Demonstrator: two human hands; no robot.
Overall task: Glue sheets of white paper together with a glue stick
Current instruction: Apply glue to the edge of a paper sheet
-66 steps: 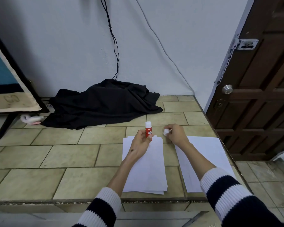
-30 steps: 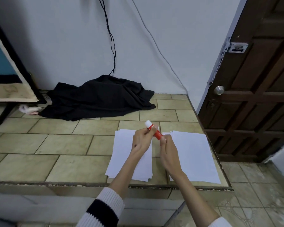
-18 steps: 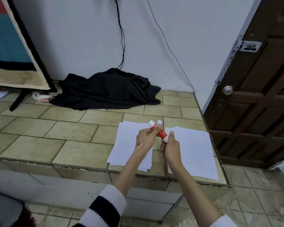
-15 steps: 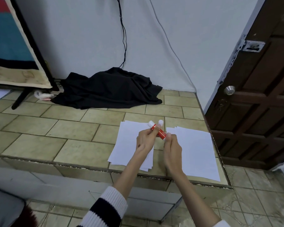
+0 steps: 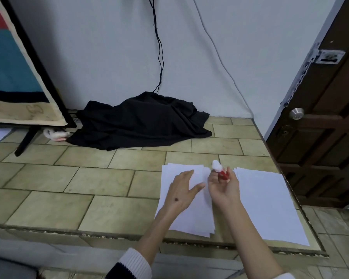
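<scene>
Two lots of white paper lie on the tiled ledge: a fanned stack (image 5: pixel 191 216) in the middle and another sheet or stack (image 5: pixel 268 204) to its right. My left hand (image 5: pixel 182 191) rests flat on the middle stack with its fingers spread. My right hand (image 5: pixel 224 188) grips a red glue stick (image 5: pixel 220 170) between the two lots of paper, with its white end pointing up and away. The lower part of the stick is hidden in my fingers.
A heap of black cloth (image 5: pixel 139 121) lies against the back wall, with cables hanging above it. A framed board (image 5: pixel 18 77) leans at the far left. A dark wooden door (image 5: pixel 326 117) stands right of the ledge, whose front edge (image 5: pixel 109 234) drops off.
My left hand has let go of the glue stick and come down flat on the middle stack. The stick is now in my right hand alone. The view has shifted.
</scene>
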